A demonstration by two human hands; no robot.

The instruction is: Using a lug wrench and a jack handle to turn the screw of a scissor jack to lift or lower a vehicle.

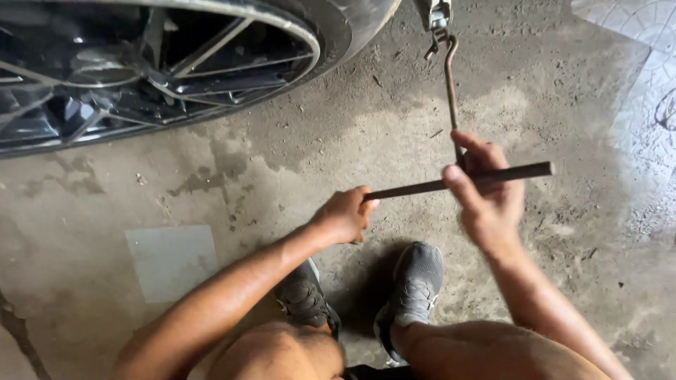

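Car wheel [141, 63]: dark multi-spoke rim in a black tyre, upper left, partly out of frame. Well apart from both hands.

Floor [296, 162]: rough, stained concrete with grit and damp patches. A pale square patch [171, 262] lies at lower left; patterned paving [644, 70] borders the upper right.

Shoes [415, 281]: a grey mesh pair, planted between the forearms, toes toward the wheel.

Hooked rod [451, 91]: long, thin, rusty steel shaft running from the right hand up to a small metal fitting [438, 17] at the top edge, where its hooked end catches. Judged stiff, moderately light, rough rather than slippery; not fragile. What the fitting belongs to cannot be seen.

Cross bar [422, 187]: dark, straight metal bar held nearly level above the floor, spanning between the two hands and jutting past the right one. It meets the rod's lower end behind the right fingers; the joint itself is hidden. Judged rigid and fairly heavy for its thickness, with dry metal giving fair grip. Best hold, by judgement: one hand at each end, well out from the rod, for leverage.

Left hand [346, 214]: fist closed round the bar's left end.

Right hand [486, 190]: motion-blurred, fingers wrapped over the bar where it crosses the rod.
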